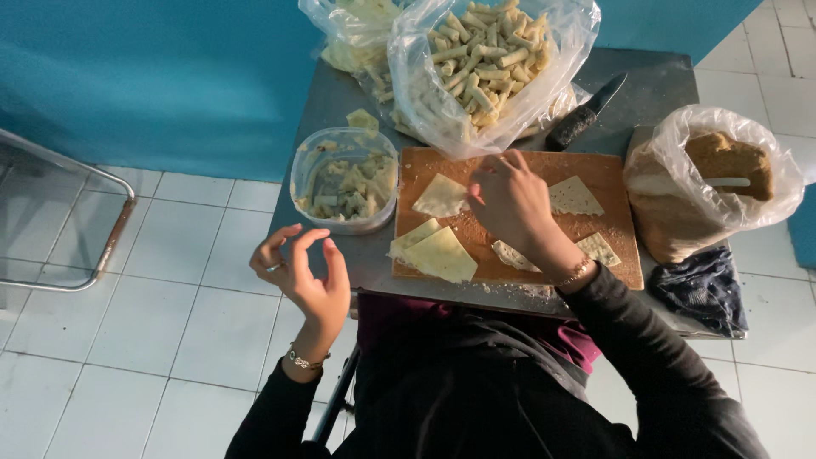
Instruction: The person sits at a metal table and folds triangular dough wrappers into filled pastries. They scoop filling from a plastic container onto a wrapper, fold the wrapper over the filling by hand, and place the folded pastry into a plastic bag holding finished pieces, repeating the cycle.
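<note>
right hand (508, 200) sits centre frame over the board (620, 255), palm down, fingertips pointing left at a wrap (440, 196) lying flat on the board's upper left. fingertips are at the wrap's right edge, touching or just above it, can't tell which. grip is loose, fingers a little apart, nothing clamped in it.

left hand (302, 272) hangs lower left of frame, off the bench (340, 93) edge, over the floor (153, 323). palm up, fingers curled and apart, holding nothing. ring on one finger, bracelet at each wrist.

more wraps on the board: a stacked pair (435, 252) at lower left, one (575, 196) just right of the right hand, one (600, 249) at lower right near the wrist, one (512, 255) partly hidden under the forearm.

tub (344, 178) with pale filling stands just left of the board, between the two hands. bag of rolls (484, 59) at top centre, touching the board's top edge. second bag (353, 38) behind it, upper left. knife (586, 115) lies tilted above the board's upper right. crumb bag (710, 183) at right frame edge, a white handle stuck in it. dark cloth (701, 289) below that bag.
</note>
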